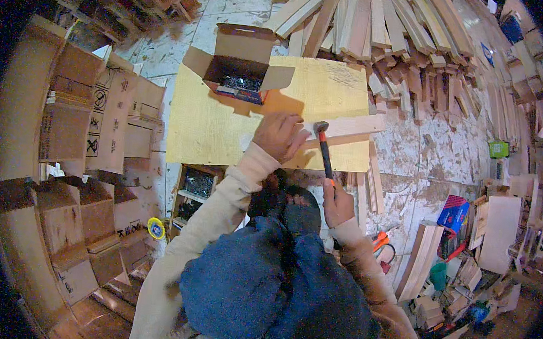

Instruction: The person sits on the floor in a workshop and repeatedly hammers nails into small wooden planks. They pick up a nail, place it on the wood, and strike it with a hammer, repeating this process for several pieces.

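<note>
- A pale, straight-sided wooden strip (353, 125) lies on the yellow, rectangular flat board (207, 137), running from about the middle out past the right edge, its end overhanging.
- The left hand (278, 135) is over the strip's inner part, near the middle of the board; its fingers are bent and bunched toward the hammer head. Whether they pinch a nail or only press the wood, I cannot tell.
- The right hand (337, 204), off the board's near edge toward the right corner, has its fingers wrapped around the handle of a dark-headed hammer with a black and orange grip (325, 155). The head is over the strip, just beside the left fingertips; contact with the wood is unclear.
- An open brown cardboard box (244, 45) with shiny metal nails (240, 83) inside stands by the far edge, left of centre, flaps spread.
- The likeliest harm, I judge, is a bruised finger: a slightly off-line blow would reach the left hand.
- The overhanging end could make the strip tip or skid if struck or bumped beyond the right edge.
- A wide arm movement might catch a flap and spill the nails over the far edge.
</note>
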`<act>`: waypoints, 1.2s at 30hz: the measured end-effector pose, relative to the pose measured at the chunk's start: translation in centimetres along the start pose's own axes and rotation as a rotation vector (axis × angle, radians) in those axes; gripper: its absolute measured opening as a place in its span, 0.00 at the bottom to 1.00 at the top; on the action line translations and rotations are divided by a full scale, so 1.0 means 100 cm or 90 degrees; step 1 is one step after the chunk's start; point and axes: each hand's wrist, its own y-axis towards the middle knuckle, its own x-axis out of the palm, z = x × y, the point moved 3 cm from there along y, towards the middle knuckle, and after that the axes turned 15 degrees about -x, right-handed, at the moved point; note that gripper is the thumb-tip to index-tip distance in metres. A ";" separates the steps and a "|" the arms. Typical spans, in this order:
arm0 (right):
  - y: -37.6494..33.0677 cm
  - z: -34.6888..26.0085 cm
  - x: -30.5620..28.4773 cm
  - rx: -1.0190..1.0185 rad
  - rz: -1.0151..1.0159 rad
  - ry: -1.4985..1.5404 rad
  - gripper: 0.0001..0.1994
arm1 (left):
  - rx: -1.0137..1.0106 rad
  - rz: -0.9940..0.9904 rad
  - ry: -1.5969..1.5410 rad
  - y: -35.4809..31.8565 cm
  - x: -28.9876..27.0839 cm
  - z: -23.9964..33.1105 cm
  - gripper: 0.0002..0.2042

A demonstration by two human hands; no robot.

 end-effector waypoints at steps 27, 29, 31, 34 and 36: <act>-0.004 -0.008 -0.001 0.075 -0.022 0.020 0.26 | -0.351 -0.014 0.179 0.086 -0.098 -0.091 0.14; -0.005 -0.008 0.000 0.089 -0.038 0.000 0.25 | -0.339 0.064 -0.022 0.069 -0.103 -0.083 0.14; -0.006 -0.009 0.002 0.093 -0.046 0.006 0.25 | -0.403 0.091 -0.352 0.047 -0.098 -0.075 0.12; -0.007 -0.014 0.005 0.102 -0.076 0.012 0.25 | -0.314 0.115 -0.233 0.000 -0.088 -0.047 0.08; -0.007 -0.019 0.007 0.090 -0.097 0.014 0.25 | -0.324 0.103 -0.206 -0.027 -0.076 -0.038 0.08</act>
